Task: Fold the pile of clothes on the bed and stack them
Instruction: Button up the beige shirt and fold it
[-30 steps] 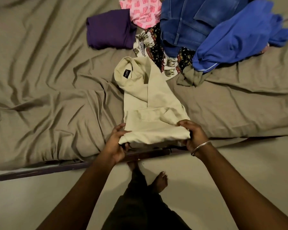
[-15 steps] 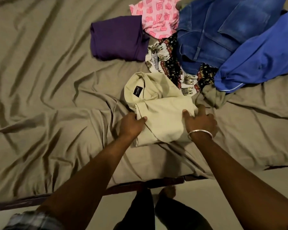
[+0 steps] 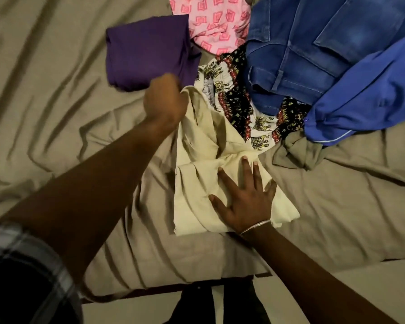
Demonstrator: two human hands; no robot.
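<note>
While the right hand [image 3: 244, 202] is pressing flat, with fingers spread, on the cream shirt [image 3: 204, 160], the left hand [image 3: 165, 100] is gripping its collar end. This shirt is lying on the bed sheet [image 3: 56, 113], just beside the purple folded cloth [image 3: 145, 57].

At frame centre our right hand [image 3: 243, 202] presses flat on the cream shirt [image 3: 197, 183], while our left hand [image 3: 165, 100] grips its upper edge. The purple garment [image 3: 145, 54] lies folded above; jeans [image 3: 313, 43] fill upper right.
</note>
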